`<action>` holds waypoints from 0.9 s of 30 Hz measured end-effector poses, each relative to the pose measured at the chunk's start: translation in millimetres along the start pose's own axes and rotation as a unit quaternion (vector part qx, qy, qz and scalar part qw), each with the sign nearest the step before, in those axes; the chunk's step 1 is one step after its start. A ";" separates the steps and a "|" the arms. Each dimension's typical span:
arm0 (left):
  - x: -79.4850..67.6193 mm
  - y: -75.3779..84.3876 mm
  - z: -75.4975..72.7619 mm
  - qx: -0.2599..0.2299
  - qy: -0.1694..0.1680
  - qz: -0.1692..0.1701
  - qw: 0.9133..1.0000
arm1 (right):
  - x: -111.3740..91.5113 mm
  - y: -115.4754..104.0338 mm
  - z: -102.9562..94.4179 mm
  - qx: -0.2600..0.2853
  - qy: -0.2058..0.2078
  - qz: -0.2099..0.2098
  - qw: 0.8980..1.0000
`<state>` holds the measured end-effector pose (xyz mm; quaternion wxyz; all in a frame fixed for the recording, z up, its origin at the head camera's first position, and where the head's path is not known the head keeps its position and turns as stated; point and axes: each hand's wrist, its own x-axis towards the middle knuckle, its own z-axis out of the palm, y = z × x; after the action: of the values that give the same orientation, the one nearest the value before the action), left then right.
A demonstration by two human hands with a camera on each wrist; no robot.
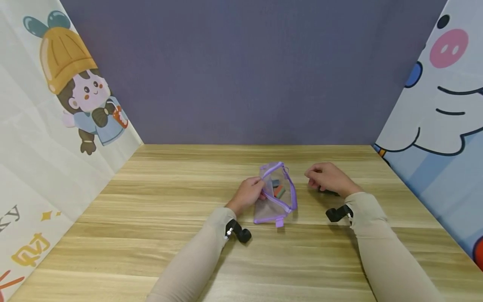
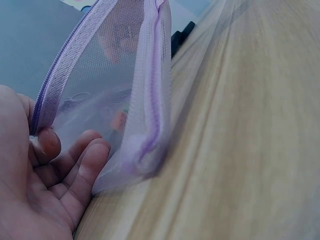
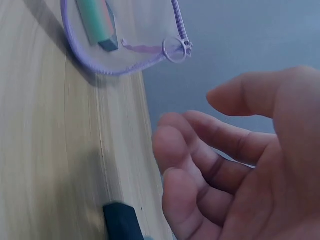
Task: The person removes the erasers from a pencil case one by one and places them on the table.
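One hand grips, one is free, over a wood-grain desk (image 1: 170, 184). L hand (image 1: 247, 195) pinches the zip edge (image 1: 277, 202) of a see-thru purple mesh pouch (image 1: 268, 209) btwn thumb & finger; its remaining fingers are bent loosely near the mesh. Pouch sits on desk, a bit R of the far edge's midpt & set in from that edge, well apart from the L & R edges. Its mouth is open, w/ a small ring (image 3: 175, 50) at one end of the zip & a purple tab (image 1: 279, 222) on the side toward the viewer.

Inside: an orange-&-green piece (image 1: 279, 191) next to a gray-blue piece (image 1: 275, 183); exact shapes hard to tell thru mesh.

R hand (image 1: 328, 178) hovers btwn pouch & desk's R edge, about half open: fingers loosely curled, thumb apart from them, nothing in its grasp. Just below it on desk is a black item (image 3: 122, 220), mostly hidden; can't tell what.

Both arms wear beige sleeves (image 1: 192, 260) w/ black wrist mounts (image 1: 239, 233). Bkgd: plain gray-purple panel (image 1: 256, 75) behind far edge; cartoon-print sheets (image 1: 34, 138) along L & R edges.
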<state>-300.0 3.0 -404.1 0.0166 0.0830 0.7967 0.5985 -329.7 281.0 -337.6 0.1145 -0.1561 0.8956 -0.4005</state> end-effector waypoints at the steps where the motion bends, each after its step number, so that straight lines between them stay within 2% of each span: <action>1: 0.0 0.4 0.2 -0.001 0.000 0.001 1.000 | 0.5 -1.6 0.8 0.001 -0.003 -0.001 1.000; 12: 0.1 -0.5 1.2 0.002 -0.002 0.013 1.000 | 8.0 -1.7 9.1 0.012 -0.012 -0.016 1.000; 18: -0.9 0.6 0.6 0.000 -0.003 0.001 1.000 | 13.9 -0.8 15.3 -0.004 -0.014 -0.026 1.000; 27: -1.3 -1.1 1.2 0.003 -0.004 0.004 1.000 | 16.9 -12.8 25.2 0.004 -0.040 -0.045 0.998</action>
<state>-298.7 3.7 -405.6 0.0168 0.0884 0.7980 0.5958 -334.6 249.5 -345.7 0.1328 -0.2118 0.8809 -0.4019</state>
